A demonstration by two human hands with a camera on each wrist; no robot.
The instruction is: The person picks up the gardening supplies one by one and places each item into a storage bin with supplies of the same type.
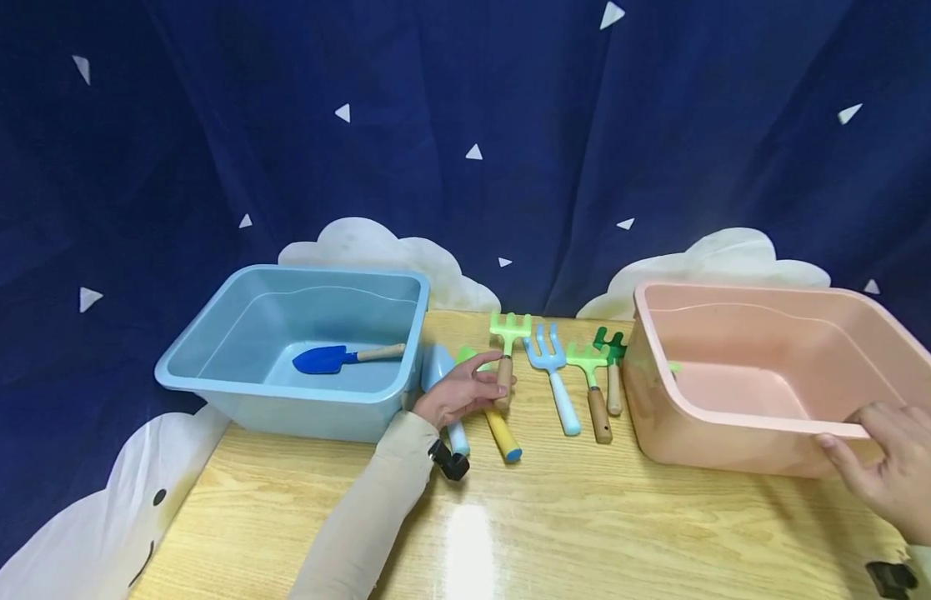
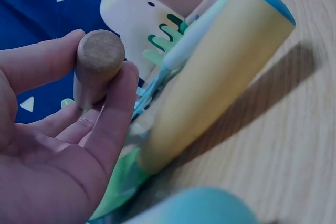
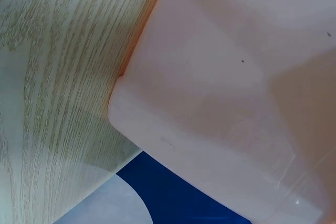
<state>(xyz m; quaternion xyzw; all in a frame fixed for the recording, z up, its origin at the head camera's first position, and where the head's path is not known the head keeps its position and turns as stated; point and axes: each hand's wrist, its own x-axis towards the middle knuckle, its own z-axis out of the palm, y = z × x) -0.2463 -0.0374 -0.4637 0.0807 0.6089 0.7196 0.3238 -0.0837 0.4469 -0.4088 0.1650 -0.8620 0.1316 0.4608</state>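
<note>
My left hand [image 1: 459,393] pinches the wooden handle of a small light green rake [image 1: 504,382], its tines pointing away. In the left wrist view the round end of that wooden handle [image 2: 101,51] sits between thumb and fingers. Below it lies a green tool with a yellow handle [image 1: 504,435], and beside that a light blue tool [image 1: 437,363], partly hidden by the hand. My right hand [image 1: 896,467] grips the near rim of the pink basin [image 1: 743,421], fingers over the edge and thumb outside. The right wrist view shows only the basin's pale wall [image 3: 210,87] and the table.
A light blue basin [image 1: 285,408] on the left holds a blue trowel [image 1: 326,359]. Between the basins lie a light blue fork [image 1: 563,402], another light green rake [image 1: 598,414] and a dark green rake [image 1: 613,392]. A dark blue curtain [image 1: 405,167] hangs behind the wooden table [image 1: 585,525].
</note>
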